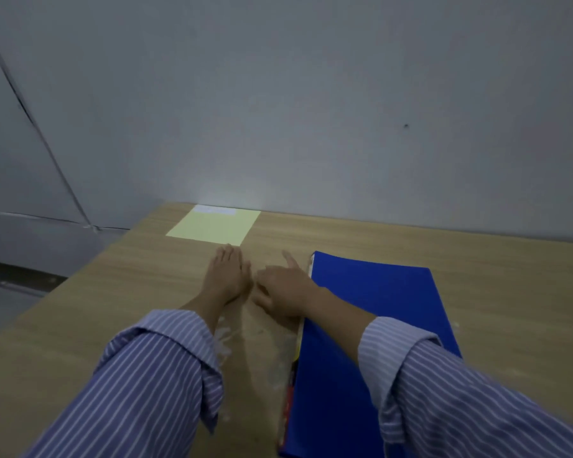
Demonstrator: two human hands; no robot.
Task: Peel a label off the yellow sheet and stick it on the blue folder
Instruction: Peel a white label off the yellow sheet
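Both hands empty: left hand (227, 276) flat, fingers spread, near pale yellow sheet (212, 228); right hand (282, 287) loosely curled beside blue folder (371, 292).

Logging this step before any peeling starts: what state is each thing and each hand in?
yellow sheet: flat on the table at the far edge, a white label at its far end, untouched.
blue folder: closed, flat, no label visible on it.
left hand: flat, palm down, empty, just short of the sheet.
right hand: empty, resting at the folder's left edge.

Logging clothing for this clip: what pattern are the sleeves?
Blue-purple with thin white stripes, seen on both sleeves in the head view.
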